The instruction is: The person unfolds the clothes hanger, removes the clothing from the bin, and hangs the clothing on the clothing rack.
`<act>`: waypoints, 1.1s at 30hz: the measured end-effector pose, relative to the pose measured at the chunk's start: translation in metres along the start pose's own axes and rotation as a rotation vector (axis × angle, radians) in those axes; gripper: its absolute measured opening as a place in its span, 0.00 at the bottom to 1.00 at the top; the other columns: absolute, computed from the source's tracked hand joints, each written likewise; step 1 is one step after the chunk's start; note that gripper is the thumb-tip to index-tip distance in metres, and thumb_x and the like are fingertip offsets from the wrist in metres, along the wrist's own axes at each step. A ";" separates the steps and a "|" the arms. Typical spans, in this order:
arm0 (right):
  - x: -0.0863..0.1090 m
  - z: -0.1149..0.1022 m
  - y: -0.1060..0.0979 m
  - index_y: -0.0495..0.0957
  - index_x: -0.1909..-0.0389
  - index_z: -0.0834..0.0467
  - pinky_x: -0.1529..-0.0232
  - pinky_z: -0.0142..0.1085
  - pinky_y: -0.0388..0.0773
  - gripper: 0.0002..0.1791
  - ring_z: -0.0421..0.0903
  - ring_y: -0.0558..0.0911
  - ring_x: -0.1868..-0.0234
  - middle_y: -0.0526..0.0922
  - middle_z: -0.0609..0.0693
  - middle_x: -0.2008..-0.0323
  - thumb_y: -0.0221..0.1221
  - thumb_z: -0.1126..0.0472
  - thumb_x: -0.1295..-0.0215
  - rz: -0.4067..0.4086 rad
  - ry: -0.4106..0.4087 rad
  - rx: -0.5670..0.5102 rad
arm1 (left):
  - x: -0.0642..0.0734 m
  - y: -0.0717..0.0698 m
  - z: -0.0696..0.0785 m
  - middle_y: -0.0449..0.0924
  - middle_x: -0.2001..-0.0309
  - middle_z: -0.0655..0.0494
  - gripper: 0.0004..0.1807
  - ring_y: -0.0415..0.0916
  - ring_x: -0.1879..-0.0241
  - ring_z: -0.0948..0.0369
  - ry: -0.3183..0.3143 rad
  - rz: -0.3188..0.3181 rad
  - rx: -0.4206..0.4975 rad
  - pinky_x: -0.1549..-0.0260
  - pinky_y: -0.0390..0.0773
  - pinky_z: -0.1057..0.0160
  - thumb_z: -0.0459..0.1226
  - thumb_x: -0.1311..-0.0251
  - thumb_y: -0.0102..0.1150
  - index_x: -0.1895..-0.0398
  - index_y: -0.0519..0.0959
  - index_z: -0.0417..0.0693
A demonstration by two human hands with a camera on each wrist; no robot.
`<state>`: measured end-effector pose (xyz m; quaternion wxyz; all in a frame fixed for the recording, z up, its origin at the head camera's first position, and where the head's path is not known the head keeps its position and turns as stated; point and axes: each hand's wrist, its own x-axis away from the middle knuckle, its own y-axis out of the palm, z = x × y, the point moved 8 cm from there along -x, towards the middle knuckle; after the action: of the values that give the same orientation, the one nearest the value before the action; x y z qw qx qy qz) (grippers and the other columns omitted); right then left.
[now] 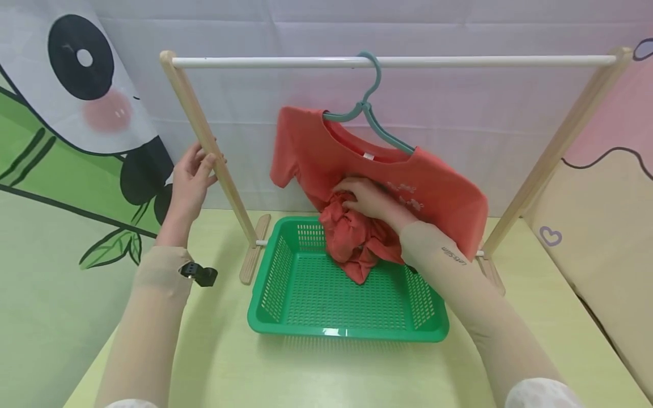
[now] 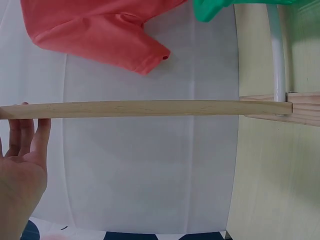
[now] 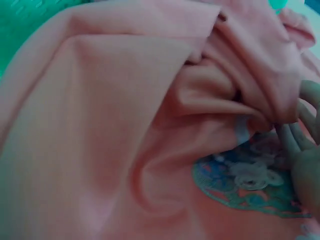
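Observation:
A red T-shirt (image 1: 326,141) hangs from a teal hanger (image 1: 374,122) on the white bar (image 1: 285,63) of a garment rack. My right hand (image 1: 368,198) grips bunched red cloth at the shirt's lower front, over the green basket (image 1: 347,333). In the right wrist view, folds of cloth (image 3: 100,125) fill most of the picture, and a coloured print (image 3: 250,175) shows beside the fingers. On the left, my left hand (image 1: 190,181) holds the rack's wooden post (image 1: 193,110). Its fingers (image 2: 41,135) pass behind the post in the left wrist view.
The basket stands on a pale yellow table (image 1: 326,379) between the rack's two wooden feet (image 1: 251,263). A second post (image 1: 561,139) rises on the right. Behind the rack hangs a pale cloth (image 1: 234,34) with cartoon figures at its sides.

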<state>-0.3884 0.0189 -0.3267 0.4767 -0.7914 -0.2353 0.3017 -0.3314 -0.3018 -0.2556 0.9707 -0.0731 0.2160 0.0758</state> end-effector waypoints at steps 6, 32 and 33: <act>0.008 -0.021 -0.005 0.79 0.41 0.52 0.40 0.43 0.77 0.21 0.48 0.78 0.42 0.82 0.49 0.44 0.66 0.59 0.36 0.012 -0.062 -0.036 | -0.004 -0.005 -0.009 0.78 0.50 0.60 0.25 0.77 0.48 0.65 0.003 0.008 -0.013 0.47 0.80 0.65 0.43 0.30 0.53 0.31 0.70 0.56; 0.032 -0.026 0.051 0.87 0.56 0.51 0.48 0.40 0.79 0.14 0.46 0.81 0.51 0.86 0.45 0.56 0.59 0.70 0.35 -0.221 -0.189 0.137 | 0.005 0.004 0.009 0.78 0.50 0.56 0.24 0.77 0.49 0.65 -0.004 0.005 0.013 0.46 0.80 0.64 0.43 0.30 0.54 0.32 0.71 0.56; 0.031 -0.025 0.047 0.87 0.57 0.52 0.48 0.39 0.80 0.12 0.45 0.82 0.51 0.87 0.46 0.57 0.60 0.68 0.34 -0.214 -0.179 0.115 | 0.005 0.003 0.009 0.78 0.50 0.56 0.24 0.77 0.49 0.65 -0.004 0.006 0.009 0.46 0.80 0.64 0.43 0.30 0.54 0.32 0.71 0.57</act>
<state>-0.3451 0.0032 -0.3676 0.5278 -0.7032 -0.3423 0.3314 -0.3238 -0.2964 -0.2505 0.9713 -0.0679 0.2144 0.0777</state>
